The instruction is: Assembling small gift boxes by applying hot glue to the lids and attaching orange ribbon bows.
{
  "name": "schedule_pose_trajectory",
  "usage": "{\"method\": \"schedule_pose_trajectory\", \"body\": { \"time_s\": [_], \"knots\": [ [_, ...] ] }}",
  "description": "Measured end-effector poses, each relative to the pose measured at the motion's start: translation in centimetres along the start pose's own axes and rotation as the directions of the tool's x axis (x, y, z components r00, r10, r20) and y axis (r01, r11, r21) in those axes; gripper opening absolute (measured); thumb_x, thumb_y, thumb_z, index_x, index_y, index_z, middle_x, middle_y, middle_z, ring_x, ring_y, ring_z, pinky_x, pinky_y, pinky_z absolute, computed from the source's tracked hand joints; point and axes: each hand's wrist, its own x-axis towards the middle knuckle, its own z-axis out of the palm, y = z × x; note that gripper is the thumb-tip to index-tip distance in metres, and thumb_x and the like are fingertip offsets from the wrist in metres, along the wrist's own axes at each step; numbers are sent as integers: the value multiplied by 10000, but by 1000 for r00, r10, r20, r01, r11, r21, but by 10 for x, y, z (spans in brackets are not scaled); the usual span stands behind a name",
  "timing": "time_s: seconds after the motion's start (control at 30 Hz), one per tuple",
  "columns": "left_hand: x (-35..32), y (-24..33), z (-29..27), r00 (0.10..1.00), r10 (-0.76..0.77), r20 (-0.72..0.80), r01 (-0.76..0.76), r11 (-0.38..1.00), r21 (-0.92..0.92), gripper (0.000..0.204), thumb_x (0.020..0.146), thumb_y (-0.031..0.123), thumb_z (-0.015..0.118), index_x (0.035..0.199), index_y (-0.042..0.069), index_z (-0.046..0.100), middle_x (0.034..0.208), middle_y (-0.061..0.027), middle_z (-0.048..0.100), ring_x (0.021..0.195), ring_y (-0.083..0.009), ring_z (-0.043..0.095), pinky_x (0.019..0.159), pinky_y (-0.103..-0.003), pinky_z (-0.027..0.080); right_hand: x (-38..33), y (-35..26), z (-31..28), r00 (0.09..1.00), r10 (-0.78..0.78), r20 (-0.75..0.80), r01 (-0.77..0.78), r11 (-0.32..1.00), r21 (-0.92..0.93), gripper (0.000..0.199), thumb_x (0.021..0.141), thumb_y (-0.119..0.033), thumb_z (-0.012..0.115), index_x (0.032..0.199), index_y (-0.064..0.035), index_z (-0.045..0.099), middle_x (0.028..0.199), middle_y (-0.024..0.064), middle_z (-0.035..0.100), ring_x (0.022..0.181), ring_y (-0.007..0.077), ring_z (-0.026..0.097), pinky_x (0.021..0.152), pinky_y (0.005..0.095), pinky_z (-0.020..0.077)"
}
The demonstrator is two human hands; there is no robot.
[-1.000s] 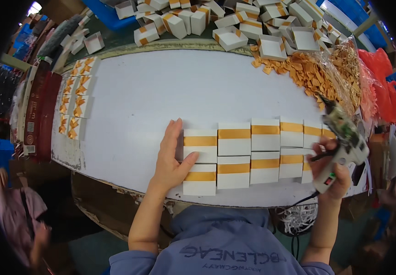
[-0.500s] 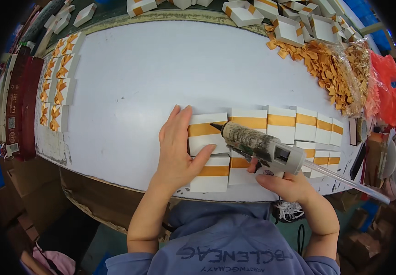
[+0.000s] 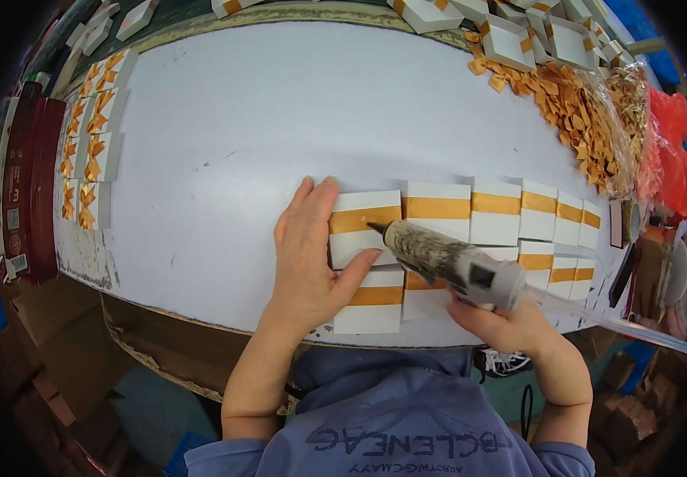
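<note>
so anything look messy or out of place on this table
Mostly tidy: the banded white boxes sit in neat rows. The odd spot is the loose gold bows spilling from their clear bag at the far right.

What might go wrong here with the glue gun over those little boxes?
The glue gun nozzle sits on the gold band of the top-left box, close to the left hand thumb, so hot glue might burn it. The boxes lie edge to edge, so stray glue could likely foul a neighbour.
</note>
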Motion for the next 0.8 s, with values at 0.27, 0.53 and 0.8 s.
{"method": "schedule_pose_trajectory", "body": {
  "time_s": [0.27, 0.53, 0.8],
  "knots": [
    [-2, 25, -15, 950, 313, -10, -302, 924, 235, 596, 660, 331, 723, 1149, 47, 536, 1178, -89, 527, 1140, -299, 421, 910, -404, 271, -31, 24, -29, 962, 247, -112, -144, 814, 563, 273, 712, -47, 569, 984, -22, 555, 907, 61, 603, 841, 133, 537, 756, 281, 433],
    [1, 55, 6, 891, 368, 266, -445, 821, 356, 500, 666, 439, 667, 1001, 72, 610, 1079, -52, 576, 994, -240, 466, 883, -384, 243, -37, 26, -27, 953, 222, -207, -176, 959, 221, 189, 772, -100, 604, 944, -30, 567, 822, 10, 559, 777, 104, 516, 691, 261, 428],
    [22, 72, 26, 825, 460, 327, -537, 820, 200, 551, 624, 485, 669, 979, 69, 597, 1097, -65, 565, 966, -219, 468, 884, -377, 247, -59, 42, -50, 927, 252, -279, -43, 808, 587, 299, 697, -86, 592, 987, -17, 568, 874, 60, 610, 805, 129, 541, 690, 246, 425]
  ]
}}
